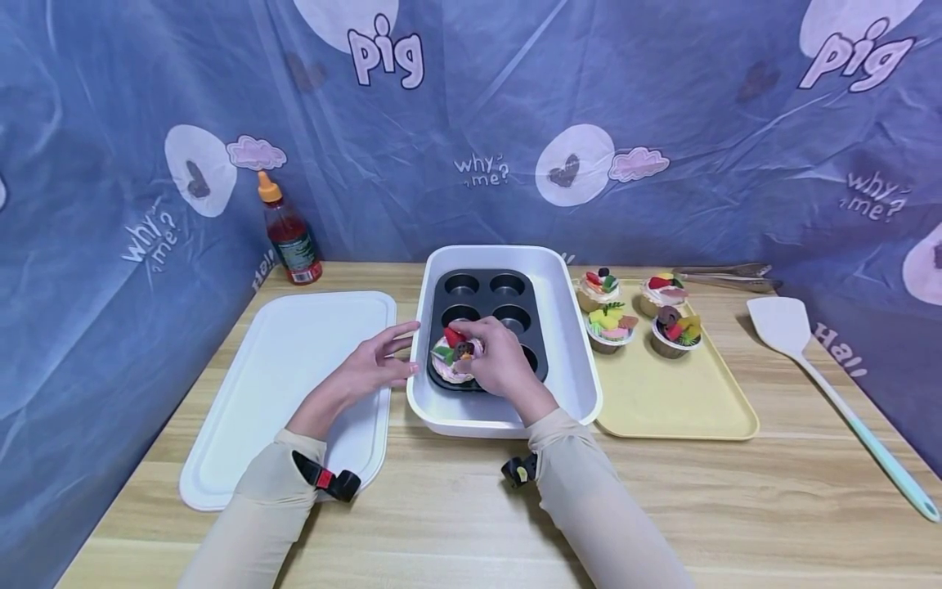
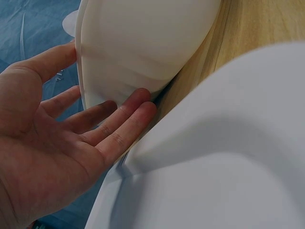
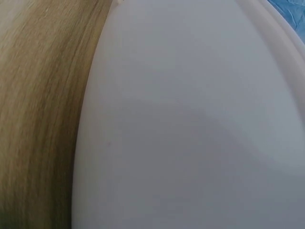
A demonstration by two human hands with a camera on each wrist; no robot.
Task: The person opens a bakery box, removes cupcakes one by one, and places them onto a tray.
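Observation:
In the head view, my right hand (image 1: 504, 360) grips a cupcake (image 1: 445, 370) from its right side. Red, green and dark brown pieces top its pale swirl. It sits at the front left cup of a dark muffin tin (image 1: 484, 298), which lies inside a deep white basin (image 1: 570, 384). My left hand (image 1: 374, 361) has its fingers spread against the basin's left wall. The left wrist view shows that hand (image 2: 62, 148) palm-on, its fingertips right at the basin's outer side (image 2: 152, 43). Only the basin wall (image 3: 181, 119) and table fill the right wrist view; the right hand is hidden there.
Left of the basin lies a white tray (image 1: 309, 352), with a red sauce bottle (image 1: 294, 241) behind it. A yellow tray (image 1: 662, 401) on the right bears several cupcakes (image 1: 675, 334). Metal tongs (image 1: 724, 274) and a long-handled spatula (image 1: 780, 323) lie farther right.

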